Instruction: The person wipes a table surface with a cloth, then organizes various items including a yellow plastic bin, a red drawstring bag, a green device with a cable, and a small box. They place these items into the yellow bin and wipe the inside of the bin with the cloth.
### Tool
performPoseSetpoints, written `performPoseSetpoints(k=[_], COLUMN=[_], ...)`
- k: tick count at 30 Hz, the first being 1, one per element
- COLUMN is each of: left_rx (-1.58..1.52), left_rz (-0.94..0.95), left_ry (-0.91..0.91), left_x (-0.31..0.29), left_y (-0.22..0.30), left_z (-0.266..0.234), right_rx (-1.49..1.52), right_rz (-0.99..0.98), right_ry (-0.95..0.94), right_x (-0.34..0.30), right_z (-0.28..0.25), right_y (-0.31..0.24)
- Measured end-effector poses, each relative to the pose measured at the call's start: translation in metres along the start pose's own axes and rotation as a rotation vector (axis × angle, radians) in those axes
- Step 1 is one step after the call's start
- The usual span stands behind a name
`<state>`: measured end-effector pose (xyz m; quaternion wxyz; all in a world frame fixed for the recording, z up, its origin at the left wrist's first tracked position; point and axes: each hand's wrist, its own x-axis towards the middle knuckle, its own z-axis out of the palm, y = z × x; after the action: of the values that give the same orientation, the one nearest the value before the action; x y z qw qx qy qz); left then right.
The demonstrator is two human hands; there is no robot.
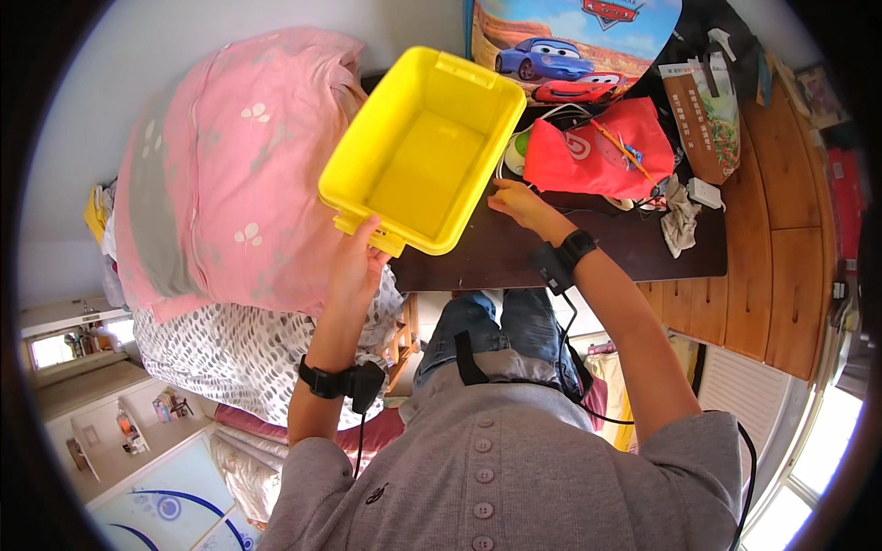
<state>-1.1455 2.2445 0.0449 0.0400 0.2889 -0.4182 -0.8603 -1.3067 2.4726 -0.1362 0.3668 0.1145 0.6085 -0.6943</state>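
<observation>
A person seated at a dark desk (pixel 514 257) lifts an empty yellow plastic bin (pixel 423 147), tilted with its open side toward the camera, above the desk's left end. The left hand (pixel 354 262) is clamped on the bin's near rim by a handle lug. The right hand (pixel 514 202) rests at the bin's right edge; whether it grips cannot be told. A red pouch (pixel 602 151) lies just right of it, a pink quilt (pixel 220 174) at far left.
</observation>
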Motion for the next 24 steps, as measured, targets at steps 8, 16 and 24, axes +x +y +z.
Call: performPoseSetpoints(k=[8,16,24], left_rx=[-0.178,-0.118,0.465], left_rz=[-0.107,-0.057,-0.447], left_ry=[0.082,0.186,0.077], left_x=[0.039,0.023,-0.014], left_y=[-0.062,-0.099,-0.050], left_z=[-0.045,-0.017,-0.011], right_rx=[-0.162,-0.677,-1.272], right_rz=[-0.350,-0.581,-0.024], right_ry=[0.135,1.144,0.882], right_x=[-0.114,-0.158,-0.131], right_z=[-0.047,-0.298,-0.378], right_y=[-0.062,-0.035,-0.005])
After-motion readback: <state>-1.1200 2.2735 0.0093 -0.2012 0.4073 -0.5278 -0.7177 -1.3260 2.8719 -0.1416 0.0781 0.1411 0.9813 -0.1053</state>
